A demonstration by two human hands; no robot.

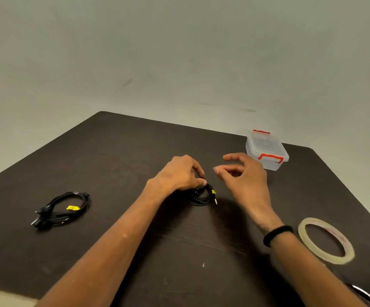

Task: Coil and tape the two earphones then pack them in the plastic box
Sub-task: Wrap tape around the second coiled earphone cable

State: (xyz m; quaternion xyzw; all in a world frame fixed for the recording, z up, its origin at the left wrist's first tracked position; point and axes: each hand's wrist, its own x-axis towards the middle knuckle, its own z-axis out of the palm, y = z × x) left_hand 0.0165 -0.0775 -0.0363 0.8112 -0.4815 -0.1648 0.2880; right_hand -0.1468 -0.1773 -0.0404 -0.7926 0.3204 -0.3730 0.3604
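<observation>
From the head camera, the left hand (180, 173) pins a black coiled earphone (201, 194) against the desk (135, 151), its fingers (198, 171) curled round the top of the coil. The right hand (243, 173) hovers just beside it with thumb and forefinger loosely bent; it seems to carry a small strip of clear tape (216, 169) at a fingertip, though that is too faint to be sure.

The step in hand looks like taping this second coil. To do it well, the left hand should keep the loops bunched tight while the strip is wrapped across all the strands at one spot, away from the dangling plug (216, 201) (a loose loop left outside the tape would spring the coil open).

The other earphone (65, 208) lies coiled well apart to the left. The plastic box (267, 151) sits at the far right with its lid on and red clips apparently closed, so it must be opened before packing. The tape roll (325, 240) lies flat at the near right, beside the right forearm, and nothing blocks the way between coil and box.
</observation>
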